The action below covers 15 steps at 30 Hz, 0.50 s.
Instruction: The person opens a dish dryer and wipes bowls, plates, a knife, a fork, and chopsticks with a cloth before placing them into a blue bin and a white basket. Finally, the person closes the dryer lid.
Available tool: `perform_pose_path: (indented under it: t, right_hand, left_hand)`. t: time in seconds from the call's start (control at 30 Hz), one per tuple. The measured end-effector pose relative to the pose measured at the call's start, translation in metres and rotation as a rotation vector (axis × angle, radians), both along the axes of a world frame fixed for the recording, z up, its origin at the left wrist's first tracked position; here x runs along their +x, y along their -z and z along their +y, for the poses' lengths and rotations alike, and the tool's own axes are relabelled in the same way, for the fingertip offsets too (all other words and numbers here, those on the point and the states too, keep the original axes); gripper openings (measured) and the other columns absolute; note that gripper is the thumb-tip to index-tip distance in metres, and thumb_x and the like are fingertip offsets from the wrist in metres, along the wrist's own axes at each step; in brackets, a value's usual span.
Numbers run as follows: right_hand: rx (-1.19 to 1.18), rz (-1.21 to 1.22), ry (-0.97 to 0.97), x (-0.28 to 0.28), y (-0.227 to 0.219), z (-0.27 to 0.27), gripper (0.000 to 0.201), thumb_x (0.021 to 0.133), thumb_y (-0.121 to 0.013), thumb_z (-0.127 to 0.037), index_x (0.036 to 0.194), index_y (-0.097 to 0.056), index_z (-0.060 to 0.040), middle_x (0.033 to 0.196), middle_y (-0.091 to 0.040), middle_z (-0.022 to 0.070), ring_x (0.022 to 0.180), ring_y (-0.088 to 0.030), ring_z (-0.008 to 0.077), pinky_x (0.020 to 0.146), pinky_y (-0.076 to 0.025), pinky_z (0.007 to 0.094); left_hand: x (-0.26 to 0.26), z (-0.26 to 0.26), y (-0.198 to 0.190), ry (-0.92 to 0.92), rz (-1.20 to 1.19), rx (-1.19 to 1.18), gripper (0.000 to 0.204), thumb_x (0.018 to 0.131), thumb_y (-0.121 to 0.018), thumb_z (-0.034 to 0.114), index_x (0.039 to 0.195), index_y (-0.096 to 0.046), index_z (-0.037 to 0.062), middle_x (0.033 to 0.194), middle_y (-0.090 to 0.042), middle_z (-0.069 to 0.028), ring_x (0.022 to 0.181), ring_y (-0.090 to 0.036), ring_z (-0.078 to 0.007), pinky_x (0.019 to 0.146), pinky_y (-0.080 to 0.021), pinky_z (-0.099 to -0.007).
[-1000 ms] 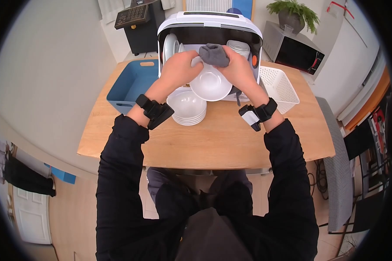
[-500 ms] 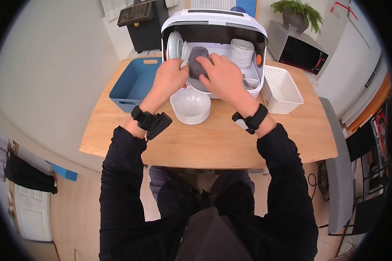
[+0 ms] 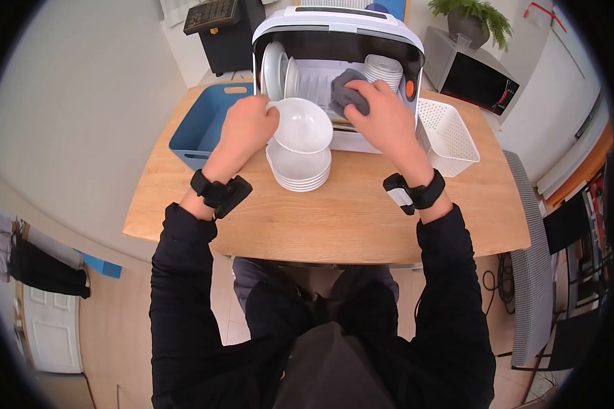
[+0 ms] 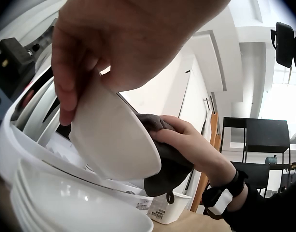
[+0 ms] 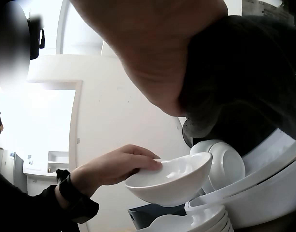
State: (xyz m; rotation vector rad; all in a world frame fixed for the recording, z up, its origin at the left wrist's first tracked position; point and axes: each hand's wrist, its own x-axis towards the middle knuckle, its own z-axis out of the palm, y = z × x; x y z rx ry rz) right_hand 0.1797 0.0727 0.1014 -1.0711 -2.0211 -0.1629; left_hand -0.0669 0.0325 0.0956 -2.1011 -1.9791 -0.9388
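Observation:
My left hand [image 3: 247, 125] pinches the rim of a white bowl [image 3: 303, 125], thumb on the inside, in the head view. The bowl is tilted and overlaps a stack of white bowls [image 3: 300, 170] on the table. To the right, my right hand [image 3: 383, 116] grips a bunched dark grey cloth [image 3: 348, 92] in front of the open dish cabinet [image 3: 338, 26]. In the left wrist view the cloth [image 4: 169, 166] hangs beside the bowl's far rim. The right wrist view shows the bowl [image 5: 172, 181] with its inside facing up.
White plates [image 3: 274, 71] stand on edge in the cabinet's left side, and a stack of small white dishes [image 3: 383, 70] sits at its right. A blue basket [image 3: 196, 129] flanks it on the left, a white perforated basket [image 3: 449, 136] on the right. Behind is a microwave [image 3: 474, 75].
The cloth was at the bowl; my right hand has drawn it away to the right. The left hand has moved slightly left and down, bringing the bowl over the stack.

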Motion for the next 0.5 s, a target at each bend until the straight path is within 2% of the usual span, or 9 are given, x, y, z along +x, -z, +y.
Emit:
perform_pose_path:
  t: [0.2, 0.3, 0.5]
  right_hand:
    - [-0.063, 0.019, 0.028, 0.014, 0.007, -0.001, 0.034, 0.079, -0.068, -0.028, 0.112, -0.069, -0.0178, 0.093, -0.063, 0.0077, 0.084, -0.065, 0.028, 0.072, -0.052, 0.0382]
    - [-0.099, 0.026, 0.02, 0.015, 0.007, -0.001, 0.035, 0.079, -0.068, -0.028, 0.113, -0.069, -0.0182, 0.093, -0.063, 0.0069, 0.085, -0.065, 0.0271, 0.073, -0.052, 0.0378]
    - [-0.055, 0.122, 0.002, 0.013, 0.007, -0.003, 0.035, 0.08, -0.066, -0.029, 0.114, -0.068, -0.0198, 0.096, -0.063, 0.0053, 0.088, -0.064, 0.0263, 0.074, -0.052, 0.0372]
  left_hand:
    - [-0.017, -0.007, 0.022, 0.032, -0.132, -0.22, 0.028, 0.089, -0.053, 0.017, 0.091, -0.067, -0.0067, 0.064, -0.064, -0.0161, 0.05, -0.063, -0.0229, 0.057, -0.051, -0.0355]
    - [-0.015, -0.008, 0.028, 0.042, -0.222, -0.265, 0.028, 0.089, -0.054, 0.018, 0.091, -0.067, -0.0065, 0.064, -0.063, -0.0154, 0.049, -0.062, -0.0219, 0.056, -0.05, -0.0347]
    - [-0.016, -0.001, 0.044, -0.004, 0.065, -0.12, 0.027, 0.088, -0.056, 0.02, 0.091, -0.069, -0.003, 0.076, -0.067, -0.0211, 0.071, -0.066, -0.0357, 0.066, -0.052, -0.0437]
